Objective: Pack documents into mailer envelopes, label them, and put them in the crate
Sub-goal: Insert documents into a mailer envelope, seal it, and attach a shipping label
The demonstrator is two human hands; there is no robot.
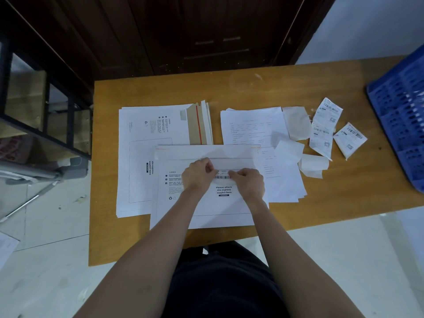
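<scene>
A white mailer envelope (226, 204) lies at the table's near edge, printed side up with the words "Please attach sto express waybill here". A barcode label (222, 175) sits on its waybill box. My left hand (197, 175) pinches the label's left end and my right hand (247, 182) pinches its right end. A stack of empty mailers (146, 134) lies to the left, partly under the envelope. Loose documents (252, 127) lie to the right. The blue crate (401, 106) stands at the table's right edge.
Several printed labels (327, 125) and peeled backing papers (296, 125) are scattered between the documents and the crate. A dark wooden cabinet (195, 31) stands behind the orange-brown table (252, 83). A metal shelf (34, 92) is on the left.
</scene>
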